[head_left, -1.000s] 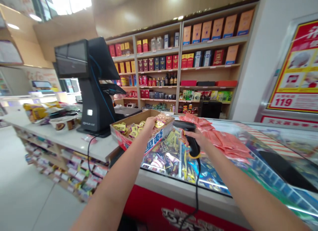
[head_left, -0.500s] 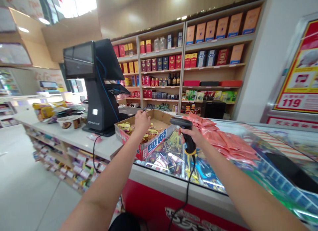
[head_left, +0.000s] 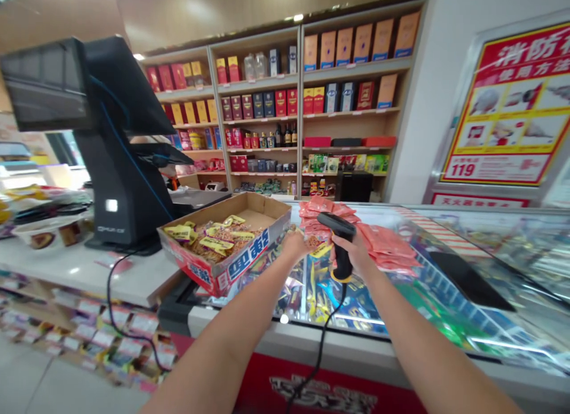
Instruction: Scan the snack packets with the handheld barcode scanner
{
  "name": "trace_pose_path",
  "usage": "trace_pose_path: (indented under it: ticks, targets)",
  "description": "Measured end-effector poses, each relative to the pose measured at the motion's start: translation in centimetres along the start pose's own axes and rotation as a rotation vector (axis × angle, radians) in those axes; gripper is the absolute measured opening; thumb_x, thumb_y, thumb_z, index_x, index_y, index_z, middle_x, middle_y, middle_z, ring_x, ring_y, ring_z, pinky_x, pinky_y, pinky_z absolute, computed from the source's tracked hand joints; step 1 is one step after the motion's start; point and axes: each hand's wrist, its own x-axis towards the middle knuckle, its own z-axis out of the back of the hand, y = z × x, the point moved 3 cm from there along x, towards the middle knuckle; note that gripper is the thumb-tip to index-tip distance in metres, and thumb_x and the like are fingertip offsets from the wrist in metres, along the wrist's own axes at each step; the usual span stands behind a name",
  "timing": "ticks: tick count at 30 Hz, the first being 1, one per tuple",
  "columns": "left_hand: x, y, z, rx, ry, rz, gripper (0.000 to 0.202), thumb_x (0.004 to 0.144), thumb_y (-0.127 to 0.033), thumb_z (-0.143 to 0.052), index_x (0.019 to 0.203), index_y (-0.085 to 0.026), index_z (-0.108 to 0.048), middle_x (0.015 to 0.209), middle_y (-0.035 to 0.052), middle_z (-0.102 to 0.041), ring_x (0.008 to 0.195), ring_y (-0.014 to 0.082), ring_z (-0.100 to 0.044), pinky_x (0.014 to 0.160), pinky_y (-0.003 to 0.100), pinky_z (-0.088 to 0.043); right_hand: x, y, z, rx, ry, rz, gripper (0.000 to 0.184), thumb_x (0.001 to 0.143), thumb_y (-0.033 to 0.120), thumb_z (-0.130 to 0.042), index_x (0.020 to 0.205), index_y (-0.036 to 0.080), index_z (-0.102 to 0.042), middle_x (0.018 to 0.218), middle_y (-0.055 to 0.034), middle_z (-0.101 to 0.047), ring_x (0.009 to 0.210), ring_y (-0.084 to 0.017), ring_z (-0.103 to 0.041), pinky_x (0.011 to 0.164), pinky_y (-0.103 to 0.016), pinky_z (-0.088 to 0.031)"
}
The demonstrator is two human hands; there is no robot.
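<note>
My right hand [head_left: 355, 256] is wrapped round the handle of a black barcode scanner [head_left: 339, 227], whose head tilts to the left. A black cable hangs down from its base. To its left, my left hand [head_left: 296, 246] is closed on a small snack packet [head_left: 321, 249] with a yellow label, held just below the scanner. The fingertips are partly hidden. Left of that hand stands an open cardboard box [head_left: 209, 277] with similar yellow-labelled packets [head_left: 218, 243] lying in it. It rests on the glass-topped freezer [head_left: 383, 310].
Flat pink-orange packets [head_left: 385, 245] are piled on the glass behind my right hand. A dark phone-like slab [head_left: 472, 280] lies farther right. On the left, a black checkout terminal [head_left: 120, 182] stands on the white counter [head_left: 84, 277]. Shelves of boxed bottles [head_left: 258, 105] line the back wall.
My left hand has moved right, out of the cardboard box, with a snack packet, towards the scanner. The view has turned right and come closer. My right hand still grips the scanner.
</note>
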Motion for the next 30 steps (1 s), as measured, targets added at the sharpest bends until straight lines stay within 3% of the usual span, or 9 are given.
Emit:
trace_pose_path:
  ticks: [3,5,10,15,22,30]
  targets:
    - [0.1,1.0,-0.7,0.048,-0.006,0.042,0.050,0.046,-0.050,-0.084,0.074,-0.018,-0.057,0.100,0.0162,-0.063,0.108,0.0376,-0.054,0.087,0.042,-0.041,-0.1,0.3,-0.4,-0.017,0.027,-0.033,0.025,0.069,0.041,-0.070,0.073,0.019,-0.059,0.045,-0.0007,-0.059,0.037,-0.016,-0.054,0.037,-0.027,-0.043]
    - [0.1,1.4,-0.8,-0.009,0.008,0.068,0.049,0.045,-0.041,-0.085,0.076,-0.018,-0.055,0.095,0.0127,-0.063,0.100,0.0339,-0.057,0.083,0.040,-0.042,-0.1,0.4,-0.7,-0.013,0.021,-0.040,0.027,0.068,0.042,-0.071,0.071,0.018,-0.059,0.045,-0.0007,-0.059,0.036,-0.015,-0.054,0.036,-0.026,-0.042]
    - [0.1,1.8,0.3,-0.457,-0.111,0.067,0.033,0.054,-0.010,-0.075,0.076,-0.019,-0.051,0.069,-0.0027,-0.057,0.071,0.0158,-0.056,0.070,0.027,-0.042,-0.3,0.4,-1.1,0.029,0.045,-0.060,0.027,0.067,0.041,-0.071,0.074,0.018,-0.059,0.052,0.0002,-0.062,0.038,-0.014,-0.055,0.039,-0.026,-0.045]
    - [0.6,1.9,1.8,-0.663,-0.193,0.041,0.018,0.061,-0.010,-0.068,0.067,-0.018,-0.054,0.062,-0.0031,-0.056,0.062,0.0125,-0.054,0.065,0.024,-0.041,-0.5,-0.1,-1.2,-0.057,0.142,-0.101,0.025,0.071,0.040,-0.068,0.069,0.016,-0.061,0.045,-0.0015,-0.060,0.039,-0.014,-0.056,0.042,-0.025,-0.045]
    - [0.1,1.3,2.5,-0.691,-0.279,-0.015,0.010,0.065,-0.014,-0.066,0.068,-0.017,-0.056,0.061,-0.0032,-0.059,0.060,0.0122,-0.056,0.061,0.023,-0.041,-0.8,0.3,-1.6,-0.091,0.053,-0.180,0.028,0.064,0.040,-0.071,0.072,0.016,-0.059,0.053,0.0000,-0.062,0.038,-0.015,-0.057,0.041,-0.026,-0.045]
    - [-0.1,1.0,2.5,-0.683,-0.289,-0.031,0.011,0.064,-0.012,-0.065,0.067,-0.017,-0.056,0.059,-0.0044,-0.059,0.057,0.0113,-0.055,0.059,0.022,-0.040,-0.8,0.3,-1.7,-0.106,0.065,-0.200,0.028,0.065,0.042,-0.069,0.066,0.017,-0.057,0.042,0.0008,-0.057,0.033,-0.014,-0.053,0.036,-0.025,-0.040]
